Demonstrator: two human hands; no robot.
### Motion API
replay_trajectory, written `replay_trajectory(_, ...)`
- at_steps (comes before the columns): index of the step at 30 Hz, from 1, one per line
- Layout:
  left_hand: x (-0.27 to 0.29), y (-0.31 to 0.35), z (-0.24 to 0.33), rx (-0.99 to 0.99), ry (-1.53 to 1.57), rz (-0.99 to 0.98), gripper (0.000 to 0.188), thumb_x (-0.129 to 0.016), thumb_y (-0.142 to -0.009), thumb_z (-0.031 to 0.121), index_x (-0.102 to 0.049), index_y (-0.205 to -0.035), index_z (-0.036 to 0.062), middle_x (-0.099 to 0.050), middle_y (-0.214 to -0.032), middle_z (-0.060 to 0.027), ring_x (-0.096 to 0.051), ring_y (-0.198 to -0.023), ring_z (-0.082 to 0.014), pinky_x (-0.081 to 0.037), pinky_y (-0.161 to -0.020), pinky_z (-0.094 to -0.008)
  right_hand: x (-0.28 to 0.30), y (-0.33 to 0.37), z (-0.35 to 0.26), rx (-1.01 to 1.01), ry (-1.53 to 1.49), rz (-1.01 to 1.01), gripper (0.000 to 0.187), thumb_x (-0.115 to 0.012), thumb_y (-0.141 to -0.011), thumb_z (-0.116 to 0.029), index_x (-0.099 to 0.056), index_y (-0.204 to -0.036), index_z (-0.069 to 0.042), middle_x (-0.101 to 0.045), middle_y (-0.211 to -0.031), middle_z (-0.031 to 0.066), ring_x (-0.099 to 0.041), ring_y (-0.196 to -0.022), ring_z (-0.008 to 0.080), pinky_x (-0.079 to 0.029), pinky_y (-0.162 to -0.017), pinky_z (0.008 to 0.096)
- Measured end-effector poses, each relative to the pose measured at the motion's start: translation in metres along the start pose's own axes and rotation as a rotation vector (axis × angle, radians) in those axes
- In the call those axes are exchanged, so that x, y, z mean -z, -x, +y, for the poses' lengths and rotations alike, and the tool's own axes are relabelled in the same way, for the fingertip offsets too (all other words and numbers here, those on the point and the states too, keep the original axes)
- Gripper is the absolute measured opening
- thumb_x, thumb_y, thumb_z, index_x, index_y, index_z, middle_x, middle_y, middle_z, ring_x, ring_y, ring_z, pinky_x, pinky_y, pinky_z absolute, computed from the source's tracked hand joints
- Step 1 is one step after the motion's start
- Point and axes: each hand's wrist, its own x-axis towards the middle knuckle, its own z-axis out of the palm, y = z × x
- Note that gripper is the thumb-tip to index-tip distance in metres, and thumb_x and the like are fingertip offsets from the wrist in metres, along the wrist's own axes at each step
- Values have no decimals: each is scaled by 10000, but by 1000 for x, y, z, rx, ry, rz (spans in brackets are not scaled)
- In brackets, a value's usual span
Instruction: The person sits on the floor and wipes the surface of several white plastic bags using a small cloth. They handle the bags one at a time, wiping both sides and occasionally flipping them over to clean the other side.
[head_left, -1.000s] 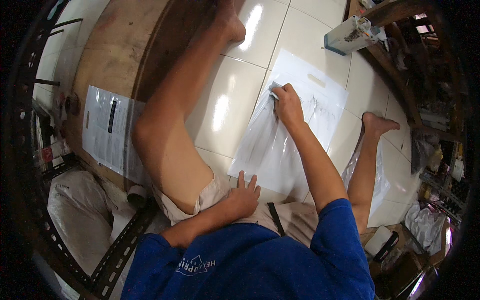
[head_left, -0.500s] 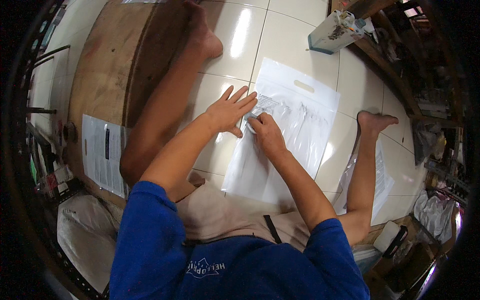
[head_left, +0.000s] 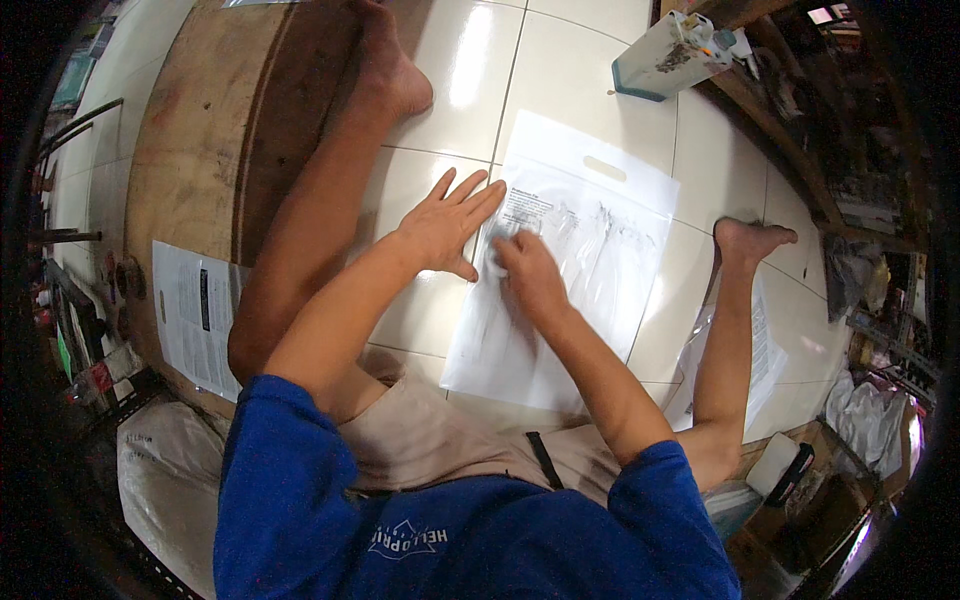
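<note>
A white plastic bag with a punched-out handle lies flat on the floor in front of me. Black print and grey smears mark its upper half, and the lower left looks greyish too. My left hand is open, fingers spread, its fingertips on the bag's upper left edge. Just right of it, my right hand is closed and pressed down on the bag beside the printed lines. Pinched in it is a small greyish-white wad, mostly covered by the fingers; its material cannot be made out.
A translucent jerrycan with bluish liquid stands at the far right, near a wooden frame. To the left is a wooden block with a printed clear bag on it. Another printed bag lies beneath my right leg.
My right hand has shifted slightly with the wad, staying on the printed area. My left hand has stayed spread at the bag's edge. The whole view has shifted a little.
</note>
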Motion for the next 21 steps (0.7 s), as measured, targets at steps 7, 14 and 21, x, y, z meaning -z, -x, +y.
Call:
replay_trajectory(7,11,-10,-2,29,199,10,1242,-862,-567,486,-204,-1491,-19,-317,-1525,-168,-195,-1456,-336,-143,-1203,-491,18,-50,19,-156,-21,180,232,-599,-762,26,-630,-986,-26,-560,-892,193,-587,-837,384,-483,-729,458)
replay_trajectory(14,8,-29,-15,-26,95,89,1246,-843,-555,515,-208,-1494,-1,-317,-1530,-148,-198,-1457,-314,-158,-1211,-466,-8,-61,15,-197,-16,206,149,-627,-788,-1,-616,-935,-24,-553,-883,185,-590,-826,375,-487,-721,447)
replay_trajectory(21,13,-32,-7,1,-12,4,1309,-813,-554,586,-127,-1519,27,-289,-1554,-100,-155,-1474,-267,-120,-1223,-470,40,0,66,-312,10,379,239,-638,-792,-45,-656,-1030,-42,-606,-953,206,-609,-860,381,-498,-764,470)
